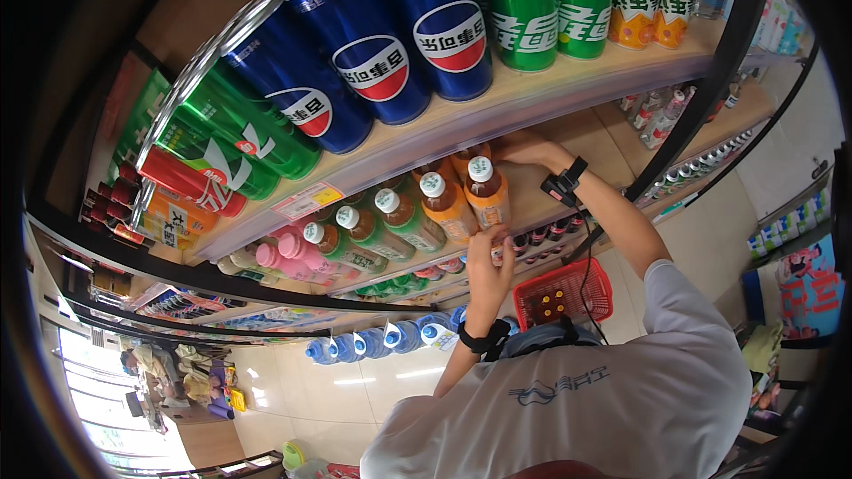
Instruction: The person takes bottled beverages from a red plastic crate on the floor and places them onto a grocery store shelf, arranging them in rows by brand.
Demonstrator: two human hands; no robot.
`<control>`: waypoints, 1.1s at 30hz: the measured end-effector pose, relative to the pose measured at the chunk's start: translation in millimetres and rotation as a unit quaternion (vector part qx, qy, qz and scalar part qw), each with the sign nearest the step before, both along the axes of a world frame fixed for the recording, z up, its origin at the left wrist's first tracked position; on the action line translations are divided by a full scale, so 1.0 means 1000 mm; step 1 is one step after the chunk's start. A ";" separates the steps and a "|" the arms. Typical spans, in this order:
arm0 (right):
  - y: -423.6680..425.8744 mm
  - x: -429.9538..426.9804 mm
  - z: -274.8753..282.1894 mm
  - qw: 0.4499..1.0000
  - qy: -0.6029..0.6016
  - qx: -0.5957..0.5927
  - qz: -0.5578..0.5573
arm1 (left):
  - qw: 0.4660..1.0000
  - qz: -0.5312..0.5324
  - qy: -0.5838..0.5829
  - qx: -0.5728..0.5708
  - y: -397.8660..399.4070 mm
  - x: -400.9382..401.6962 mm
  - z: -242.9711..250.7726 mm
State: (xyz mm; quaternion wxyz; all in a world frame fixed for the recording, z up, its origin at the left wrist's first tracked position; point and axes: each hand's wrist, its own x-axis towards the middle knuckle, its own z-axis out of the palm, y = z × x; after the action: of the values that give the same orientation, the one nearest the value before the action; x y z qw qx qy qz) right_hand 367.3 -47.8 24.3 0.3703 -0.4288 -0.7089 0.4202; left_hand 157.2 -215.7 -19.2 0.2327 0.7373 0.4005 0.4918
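Observation:
My left hand (488,273) is at the front of the lower shelf, thumb and fingers apart, its fingertips at the lower end of an orange-labelled drink bottle (488,196). Whether they touch it is unclear. The bottle has a white cap and stands beside another orange-labelled bottle (447,209). My right hand (519,148) reaches in under the upper shelf, behind and to the right of these bottles; its fingers are mostly hidden by the shelf edge and bottles. Green-labelled bottles (413,223) with white caps stand to the left in the same row.
Blue Pepsi cans (449,33) and green cans (522,13) line the upper shelf (506,103), just above my hands. A black shelf post (692,106) rises at the right. Below are a red plastic basket (596,286) and large blue water bottles (399,336) on the floor.

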 end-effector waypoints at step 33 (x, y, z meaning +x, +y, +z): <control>-0.104 0.002 -0.032 0.897 0.412 -0.137 -0.079 | 0.979 0.173 -0.007 -0.105 -0.072 0.037 -0.038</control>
State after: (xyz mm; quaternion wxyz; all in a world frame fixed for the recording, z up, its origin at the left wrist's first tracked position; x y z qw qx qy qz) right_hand 369.4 -151.9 -7.8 0.5990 -0.3180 -0.3919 0.6217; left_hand 194.6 -288.2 -57.4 0.2232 0.6249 0.5699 0.4847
